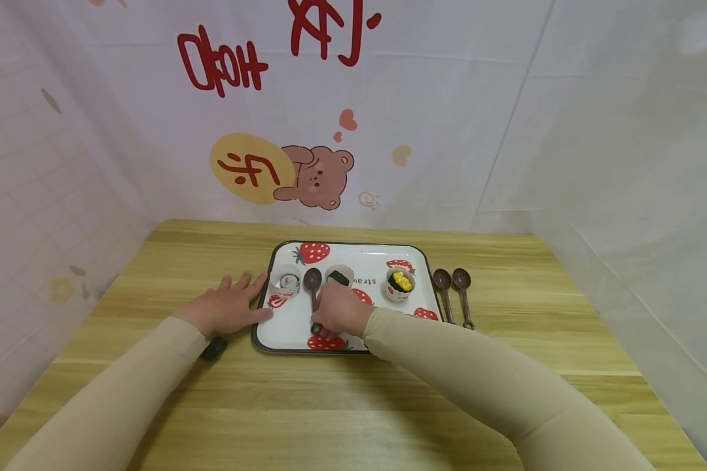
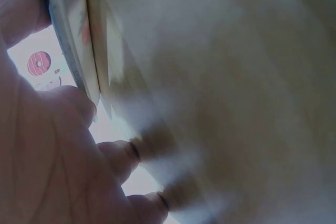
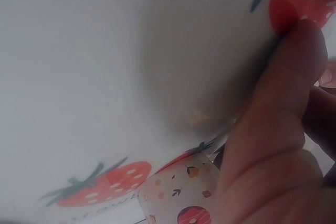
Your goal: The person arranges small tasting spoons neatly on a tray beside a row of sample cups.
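Fingers spread, the left hand [image 1: 226, 309] lies at the left edge of a tray [image 1: 289, 330], thumb over the rim. Just inside stands a paper cup [image 1: 289, 294]. Next, a brown spoon [image 1: 314, 297], bowl toward the far edge, is pinched by the right hand [image 1: 343, 310]. Behind that hand sits a second cup [image 1: 349, 270]; nearer the right edge, a third cup [image 1: 395, 296]. Two more spoons [image 1: 442, 281] lie beyond, on the tabletop [image 1: 330, 418].

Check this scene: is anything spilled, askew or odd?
Nothing looks spilled. Oddly, the brown cartoon bear printed on the white backdrop lies sideways, ears to the right, and dark lettering on the white, dark-rimmed rectangular tray appears upside down in the head view.
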`<state>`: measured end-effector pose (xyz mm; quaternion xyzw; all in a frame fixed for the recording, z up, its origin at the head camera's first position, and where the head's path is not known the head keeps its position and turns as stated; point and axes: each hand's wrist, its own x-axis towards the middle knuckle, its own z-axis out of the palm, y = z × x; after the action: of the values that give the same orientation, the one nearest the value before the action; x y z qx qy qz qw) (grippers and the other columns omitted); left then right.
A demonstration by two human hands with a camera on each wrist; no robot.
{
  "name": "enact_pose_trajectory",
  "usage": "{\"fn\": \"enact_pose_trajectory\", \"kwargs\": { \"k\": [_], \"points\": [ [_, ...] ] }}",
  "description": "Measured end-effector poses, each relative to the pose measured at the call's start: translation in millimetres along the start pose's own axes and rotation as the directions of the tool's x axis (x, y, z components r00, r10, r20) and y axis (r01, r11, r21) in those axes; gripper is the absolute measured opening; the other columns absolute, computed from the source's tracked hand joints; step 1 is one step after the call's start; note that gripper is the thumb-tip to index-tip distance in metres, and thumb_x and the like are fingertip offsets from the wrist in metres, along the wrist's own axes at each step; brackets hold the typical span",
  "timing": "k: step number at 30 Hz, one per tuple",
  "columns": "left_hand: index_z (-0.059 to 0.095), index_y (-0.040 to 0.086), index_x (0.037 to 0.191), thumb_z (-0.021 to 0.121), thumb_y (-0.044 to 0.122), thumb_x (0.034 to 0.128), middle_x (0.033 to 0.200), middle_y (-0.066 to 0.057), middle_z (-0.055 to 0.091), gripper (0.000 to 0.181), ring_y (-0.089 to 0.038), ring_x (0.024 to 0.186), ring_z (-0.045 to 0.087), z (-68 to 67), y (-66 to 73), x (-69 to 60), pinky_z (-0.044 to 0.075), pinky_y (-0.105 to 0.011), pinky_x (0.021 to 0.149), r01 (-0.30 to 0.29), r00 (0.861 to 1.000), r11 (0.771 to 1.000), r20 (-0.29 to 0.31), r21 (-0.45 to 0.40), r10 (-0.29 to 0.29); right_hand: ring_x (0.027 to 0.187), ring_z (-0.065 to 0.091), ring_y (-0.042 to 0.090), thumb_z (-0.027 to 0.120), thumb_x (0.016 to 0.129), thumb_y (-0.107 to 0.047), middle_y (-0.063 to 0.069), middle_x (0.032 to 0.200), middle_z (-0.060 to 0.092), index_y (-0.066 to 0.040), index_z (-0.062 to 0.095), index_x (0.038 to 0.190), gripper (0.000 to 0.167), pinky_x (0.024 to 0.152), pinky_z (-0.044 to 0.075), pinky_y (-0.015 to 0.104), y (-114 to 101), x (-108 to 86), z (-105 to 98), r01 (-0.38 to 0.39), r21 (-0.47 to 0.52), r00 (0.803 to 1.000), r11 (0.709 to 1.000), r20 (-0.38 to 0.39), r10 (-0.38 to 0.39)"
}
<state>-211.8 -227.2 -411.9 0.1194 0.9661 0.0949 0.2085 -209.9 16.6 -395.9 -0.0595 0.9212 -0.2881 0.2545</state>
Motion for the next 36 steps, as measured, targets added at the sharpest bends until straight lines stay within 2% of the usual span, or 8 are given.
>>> {"fn": "enact_pose_trajectory", "kwargs": {
  "k": [10, 15, 21, 24, 30, 36],
  "points": [
    [0.014, 0.012, 0.170, 0.047, 0.074, 0.0994, 0.173, -0.031, 0.012, 0.100, -0.069, 0.152, 0.008, -0.4, 1.4, -0.9, 0.023, -0.081, 0.116, -0.001, 1.000, 1.000, -0.002, 0.004, 0.001, 0.060, 0.073, 0.015, 0.077, 0.097, -0.015, 0.006, 0.072, 0.073, -0.003, 0.072, 0.103, 0.014, 0.059, 0.059, 0.024, 2, 0.0, 1, 0.020, -0.012, 1.000, 1.000, -0.009, -0.020],
    [0.014, 0.012, 0.170, 0.048, 0.075, 0.0983, 0.173, -0.031, 0.012, 0.102, -0.068, 0.152, 0.007, 0.4, 0.6, -0.5, 0.022, -0.081, 0.117, 0.008, 1.000, 1.000, 0.005, -0.004, -0.008, 0.061, 0.072, 0.015, 0.077, 0.097, -0.019, 0.005, 0.073, 0.073, -0.006, 0.072, 0.105, 0.016, 0.061, 0.058, 0.024, 1, -2.6, 1, 0.010, -0.070, 1.000, 0.997, -0.017, -0.011],
    [0.013, 0.013, 0.170, 0.048, 0.075, 0.0984, 0.173, -0.030, 0.011, 0.101, -0.068, 0.153, 0.006, -0.3, 1.2, -1.5, 0.021, -0.081, 0.117, 0.013, 1.000, 1.000, 0.011, -0.017, -0.013, 0.067, 0.069, 0.014, 0.077, 0.098, -0.025, 0.002, 0.089, 0.070, -0.008, 0.072, 0.122, 0.030, 0.064, 0.057, 0.025, 2, -10.4, -3, 0.028, -0.125, 0.999, 0.992, -0.030, -0.032],
    [0.013, 0.013, 0.170, 0.048, 0.075, 0.0985, 0.173, -0.030, 0.011, 0.101, -0.068, 0.153, 0.006, -0.5, 1.2, -1.4, 0.021, -0.081, 0.117, 0.012, 1.000, 1.000, 0.011, -0.015, -0.012, 0.068, 0.069, 0.014, 0.077, 0.098, -0.027, 0.001, 0.092, 0.068, -0.009, 0.070, 0.129, 0.036, 0.064, 0.056, 0.026, 4, -16.1, -7, 0.064, -0.113, 0.997, 0.992, -0.030, -0.067],
    [0.013, 0.013, 0.170, 0.048, 0.075, 0.0983, 0.173, -0.030, 0.010, 0.102, -0.068, 0.153, 0.006, -0.7, 1.2, -0.7, 0.020, -0.082, 0.117, 0.011, 1.000, 1.000, 0.011, -0.016, -0.010, 0.064, 0.067, 0.012, 0.074, 0.099, -0.024, 0.000, 0.088, 0.071, -0.009, 0.071, 0.126, 0.030, 0.062, 0.053, 0.026, 13, -25.7, -18, 0.164, -0.103, 0.985, 0.981, -0.033, -0.168],
    [0.013, 0.011, 0.170, 0.047, 0.074, 0.0991, 0.173, -0.032, 0.011, 0.101, -0.069, 0.152, 0.006, -1.8, 2.5, -1.0, 0.020, -0.082, 0.116, 0.003, 1.000, 1.000, 0.007, -0.006, -0.003, 0.070, 0.070, 0.014, 0.074, 0.099, -0.022, 0.005, 0.102, 0.073, -0.009, 0.070, 0.126, 0.030, 0.064, 0.056, 0.028, 22, -32.6, -29, 0.177, -0.038, 0.983, 0.984, -0.039, -0.178]
  ]
}}
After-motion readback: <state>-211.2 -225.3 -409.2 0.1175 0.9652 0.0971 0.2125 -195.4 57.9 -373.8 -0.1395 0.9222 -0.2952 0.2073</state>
